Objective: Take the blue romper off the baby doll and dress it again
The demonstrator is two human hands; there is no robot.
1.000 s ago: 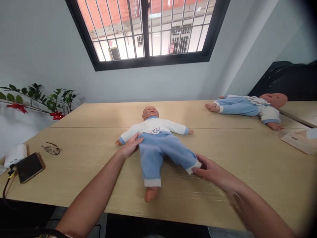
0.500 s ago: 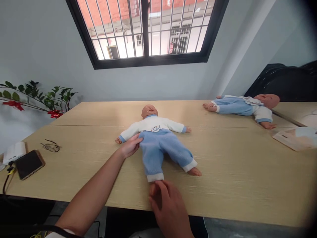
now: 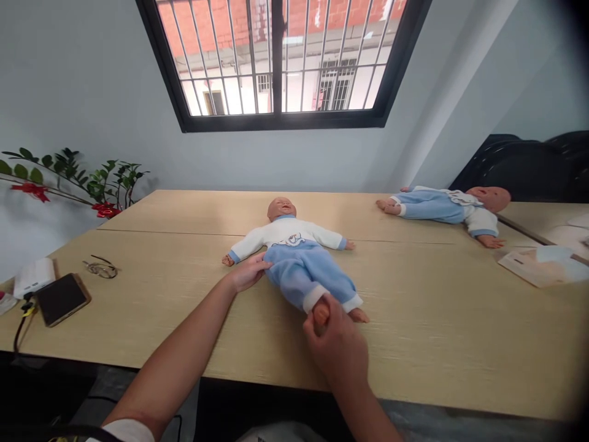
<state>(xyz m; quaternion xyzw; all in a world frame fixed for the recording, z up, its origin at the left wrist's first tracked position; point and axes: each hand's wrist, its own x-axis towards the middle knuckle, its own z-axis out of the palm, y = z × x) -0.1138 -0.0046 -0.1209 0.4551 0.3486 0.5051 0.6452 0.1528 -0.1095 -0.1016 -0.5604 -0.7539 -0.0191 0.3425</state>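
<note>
A baby doll [image 3: 294, 252] in a white top and blue fleece trousers lies on its back in the middle of the wooden table [image 3: 184, 294], head toward the window. My left hand [image 3: 248, 272] pinches the waistband of the trousers at the doll's hip. My right hand [image 3: 334, 344] is closed round one of the doll's feet [image 3: 321, 313] and holds that leg lifted and bent toward the body. The other foot [image 3: 359, 315] rests on the table beside it.
A second doll [image 3: 448, 205] in the same clothes lies at the far right of the table, with a flat packet [image 3: 538, 267] near it. A phone [image 3: 62, 299], glasses [image 3: 102, 268] and a white box [image 3: 33, 276] sit at the left edge. A plant [image 3: 87, 184] stands behind.
My right hand left the doll's far trouser cuff, came round to the near foot, took hold of it and pushed that leg up toward the body. My left hand stayed at the waistband.
</note>
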